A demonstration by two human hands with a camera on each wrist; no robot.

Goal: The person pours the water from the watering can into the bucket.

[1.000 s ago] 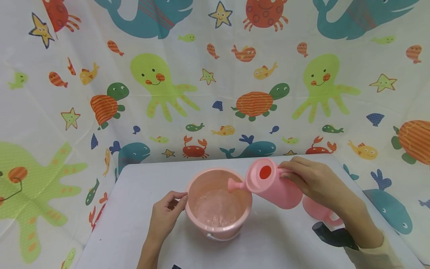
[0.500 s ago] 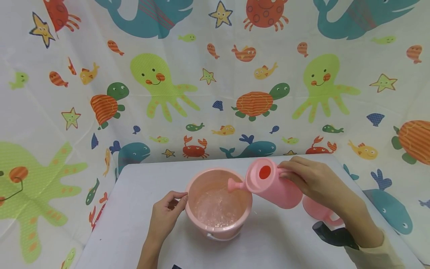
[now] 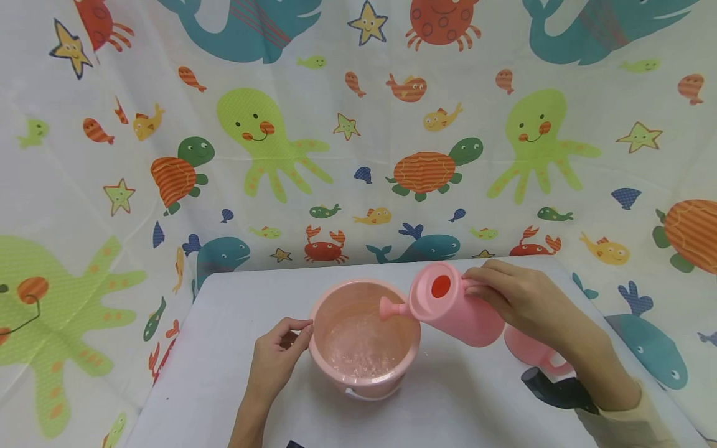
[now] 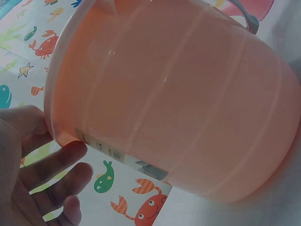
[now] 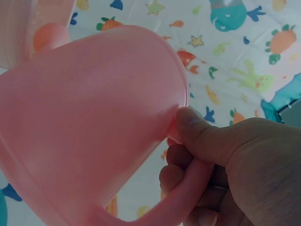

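Observation:
My right hand (image 3: pixel 515 295) grips the handle of a pink watering can (image 3: pixel 456 308), its fingers curled round it in the right wrist view too. The can tilts left, and its spout reaches over the rim of a peach-pink bucket (image 3: pixel 336 373). Inside the bucket, water (image 3: pixel 364 348) ripples and bubbles. My left hand (image 3: pixel 277 354) pinches the bucket's left rim between thumb and forefinger. From the left wrist view, the bucket's ribbed side (image 4: pixel 188 94) shows, with a label (image 4: pixel 122 155) on it, and the other fingers are off the wall.
A pink cup with a handle (image 3: pixel 529 348) stands on the white table (image 3: pixel 235 311), partly behind my right forearm. The bucket's white bail (image 3: pixel 372 397) hangs at its front. A curtain printed with sea animals (image 3: pixel 358 186) rises behind the table.
The ripples and bubbles on the water shift. Both hands, the watering can and the bucket stay almost where they were.

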